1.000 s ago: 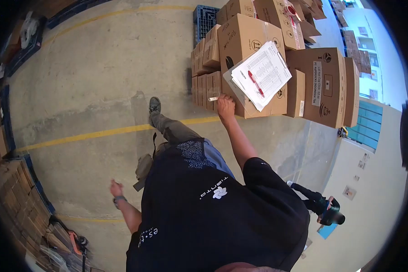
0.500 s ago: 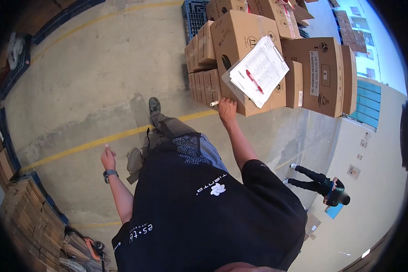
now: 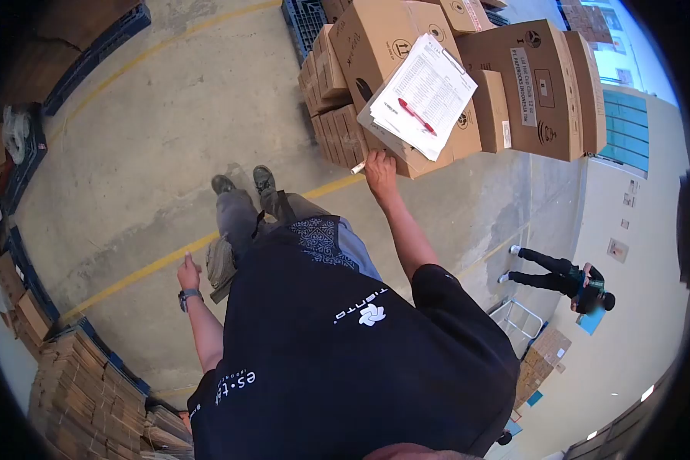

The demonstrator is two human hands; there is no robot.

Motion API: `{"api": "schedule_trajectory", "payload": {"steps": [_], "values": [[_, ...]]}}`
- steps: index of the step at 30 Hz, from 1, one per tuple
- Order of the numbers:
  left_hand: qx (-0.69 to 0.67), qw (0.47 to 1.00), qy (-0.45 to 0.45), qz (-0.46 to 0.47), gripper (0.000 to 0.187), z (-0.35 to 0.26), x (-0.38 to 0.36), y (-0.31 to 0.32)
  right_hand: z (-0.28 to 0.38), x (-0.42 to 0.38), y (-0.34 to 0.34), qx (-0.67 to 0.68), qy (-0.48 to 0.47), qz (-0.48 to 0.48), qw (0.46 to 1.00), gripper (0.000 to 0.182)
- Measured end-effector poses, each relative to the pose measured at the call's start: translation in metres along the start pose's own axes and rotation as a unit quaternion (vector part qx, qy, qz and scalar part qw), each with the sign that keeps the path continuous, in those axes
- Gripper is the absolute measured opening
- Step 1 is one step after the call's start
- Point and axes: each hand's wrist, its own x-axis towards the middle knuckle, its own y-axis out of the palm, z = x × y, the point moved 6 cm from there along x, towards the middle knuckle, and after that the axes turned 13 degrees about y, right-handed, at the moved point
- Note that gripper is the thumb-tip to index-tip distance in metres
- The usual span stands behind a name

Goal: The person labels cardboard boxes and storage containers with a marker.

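Note:
My right hand [image 3: 381, 173] is closed round a short white marker [image 3: 357, 167], which sticks out on its left side. That hand is right at the lower edge of a large carton [image 3: 437, 162], close below a clipboard [image 3: 454, 57]. Papers with printed tables [image 3: 429, 84] lie on the clipboard, with a red pen [image 3: 417, 117] across them. My left hand [image 3: 189, 273] hangs at my side with nothing in it, a finger stretched out and a watch on the wrist.
Several cartons [image 3: 525, 92] stand beside and behind the large one, near a blue pallet [image 3: 303, 27]. Flattened cardboard [image 3: 77, 391] is stacked at lower left. Another person [image 3: 567, 280] stands at right by the wall, near a white metal frame [image 3: 520, 318]. A yellow line [image 3: 146, 268] crosses the floor.
Both my feet now show, where only one did before. The cartons and clipboard sit slightly higher and further left in view. My right hand still holds the marker.

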Motion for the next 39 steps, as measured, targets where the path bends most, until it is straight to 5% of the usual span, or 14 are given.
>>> {"api": "schedule_trajectory", "payload": {"steps": [8, 11, 14, 18, 21, 23, 27, 29, 30, 31, 33, 36, 38, 39], "values": [[-0.037, 0.985, 0.165, 0.019, 0.068, -0.181, 0.117, -0.008, -0.004, -0.001, -0.009, 0.096, 0.099, 0.045, 0.989, 0.025], [-0.06, 0.98, 0.18, 0.056, 0.067, -0.218, 0.163, 0.001, 0.011, -0.022, -0.035, 0.194, 0.05, 0.038, 0.979, 0.036], [-0.036, 0.974, 0.187, 0.123, 0.061, -0.271, 0.209, 0.012, 0.031, -0.038, -0.022, 0.257, 0.152, 0.16, 0.941, 0.043], [0.068, 0.944, 0.243, 0.213, 0.06, -0.345, 0.298, 0.035, 0.057, -0.078, 0.013, 0.352, 0.409, 0.005, 0.842, 0.04], [0.114, 0.914, 0.294, 0.254, 0.059, -0.41, 0.377, 0.069, 0.087, -0.084, 0.052, 0.331, 0.58, 0.037, 0.744, 0.04], [0.125, 0.892, 0.32, 0.295, 0.061, -0.434, 0.438, 0.109, 0.11, -0.079, 0.05, 0.512, 0.755, 0.078, 0.403, 0.042], [0.149, 0.855, 0.299, 0.397, 0.06, -0.514, 0.526, 0.221, 0.128, -0.098, 0.152, 0.511, 0.773, -0.078, 0.369, 0.039], [0.1, 0.84, 0.317, 0.428, 0.06, -0.571, 0.527, 0.293, 0.112, -0.123, 0.253, 0.389, 0.765, -0.24, 0.454, 0.046], [0.051, 0.829, 0.322, 0.454, 0.061, -0.594, 0.526, 0.336, 0.101, -0.104, 0.278, 0.386, 0.764, -0.261, 0.446, 0.046], [0.045, 0.819, 0.34, 0.461, 0.061, -0.612, 0.534, 0.386, 0.092, -0.088, 0.293, 0.413, 0.76, -0.36, 0.349, 0.05], [-0.04, 0.785, 0.294, 0.543, 0.065, -0.628, 0.532, 0.478, 0.083, -0.07, 0.305, 0.418, 0.743, -0.466, 0.235, 0.054], [-0.231, 0.764, 0.22, 0.561, 0.049, -0.623, 0.535, 0.57, 0.072, -0.079, 0.382, 0.437, 0.65, -0.619, 0.056, 0.06], [-0.306, 0.672, 0.216, 0.639, 0.048, -0.607, 0.593, 0.614, 0.064, -0.042, 0.342, 0.456, 0.555, -0.696, -0.009, 0.048], [-0.306, 0.532, 0.206, 0.762, 0.052, -0.613, 0.586, 0.612, 0.06, -0.021, 0.319, 0.46, 0.505, -0.73, -0.04, 0.043]]}}
